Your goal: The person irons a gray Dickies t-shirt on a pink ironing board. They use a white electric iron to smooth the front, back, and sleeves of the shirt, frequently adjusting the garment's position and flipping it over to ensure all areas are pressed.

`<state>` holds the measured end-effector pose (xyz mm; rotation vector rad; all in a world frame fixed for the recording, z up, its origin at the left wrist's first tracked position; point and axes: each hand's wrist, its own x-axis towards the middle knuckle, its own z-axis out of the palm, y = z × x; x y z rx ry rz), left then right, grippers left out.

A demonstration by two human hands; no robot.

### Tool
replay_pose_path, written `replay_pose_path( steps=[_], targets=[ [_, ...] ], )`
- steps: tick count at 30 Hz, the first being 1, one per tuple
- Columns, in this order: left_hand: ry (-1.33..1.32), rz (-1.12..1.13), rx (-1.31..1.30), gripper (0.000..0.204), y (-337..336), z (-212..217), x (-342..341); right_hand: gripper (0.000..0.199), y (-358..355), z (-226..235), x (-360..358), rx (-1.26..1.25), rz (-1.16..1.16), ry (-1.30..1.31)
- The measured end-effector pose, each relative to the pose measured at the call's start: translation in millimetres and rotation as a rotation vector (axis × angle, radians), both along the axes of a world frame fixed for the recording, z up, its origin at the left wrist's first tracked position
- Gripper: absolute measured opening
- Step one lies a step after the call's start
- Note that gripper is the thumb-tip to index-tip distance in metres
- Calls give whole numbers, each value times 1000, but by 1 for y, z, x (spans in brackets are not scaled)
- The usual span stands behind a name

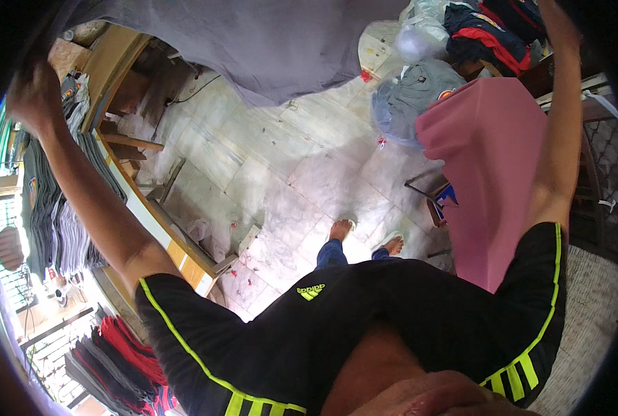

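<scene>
A wide grey cloth (253, 41) spreads across the top of the view, its lower edge hanging in loose folds above the floor. My left hand (35, 97) is raised at the far left, just below the cloth's left end. Its fingers look curled, but shadow hides what is in them. At the top right my right arm is stretched up, and my right hand (560, 24) is cut off by the dark rim, so its fingers do not show. Pink fabric (489, 166) drapes beside my right arm.
Stacked grey garments (73, 208) lie on my left, with red and black ones (122, 353) nearer. A wood-edged table (184, 256) runs along that side. Plastic-wrapped grey clothing (413, 100) and a dark and red pile (492, 35) sit at the far right. My feet (342, 229) stand on pale tiles.
</scene>
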<state>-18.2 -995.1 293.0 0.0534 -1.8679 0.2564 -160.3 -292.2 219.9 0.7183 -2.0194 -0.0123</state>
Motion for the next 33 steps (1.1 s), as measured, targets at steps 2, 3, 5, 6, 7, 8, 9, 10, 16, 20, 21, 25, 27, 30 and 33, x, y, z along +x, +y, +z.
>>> replay_pose_path(
  steps=[2, 3, 5, 6, 7, 8, 9, 10, 16, 20, 21, 25, 27, 30, 33],
  targets=[
    [181, 223, -34, 28, -36, -86, 34, 17, 9, -96, 39, 14, -31, -182],
    [103, 232, -26, 22, -26, -163, 32, 18, 23, -155, 71, 152, -102, -411],
    [-761, -24, 67, 12, 3, -320, 102, 14, -22, -235, 146, 827, 81, -1139],
    [-1208, -215, 213, 13, 26, -370, 129, 16, 0, -258, 187, 227, 151, -1456],
    [-1419, -363, 333, 17, 45, -380, 145, 15, 10, -248, 186, 118, 149, -1438],
    [-1546, -485, 508, 18, 65, -364, 163, 15, 19, -230, 196, 17, 145, -1440],
    [-1523, -468, 644, 17, 82, -329, 180, 15, 23, -213, 218, -74, 165, -1483],
    [-1482, -470, 734, 16, 95, -287, 169, 15, 31, -188, 218, -155, 98, -1540],
    [-1176, -692, 444, 27, 118, -196, 155, 20, 95, -104, 200, -303, 235, -1354],
    [-1123, -645, 671, 22, 120, -165, 151, 10, 117, -60, 179, -481, 386, -1260],
    [-1166, -664, 791, 20, 135, -152, 144, 4, 121, -55, 173, -518, 453, -1129],
    [-1103, -951, 1063, 22, 169, -147, 81, 11, 140, -39, 107, -328, 205, -992],
    [-1022, -1142, 1102, 15, 172, -169, 29, 19, 140, -38, 80, -223, 174, -735],
    [-808, -991, 1206, 27, 211, -171, -6, 37, 116, -47, 47, -395, 168, -624],
    [-739, -1085, 1158, 41, 188, -163, -73, 27, 139, -32, -16, -263, 129, -347]
  ],
)
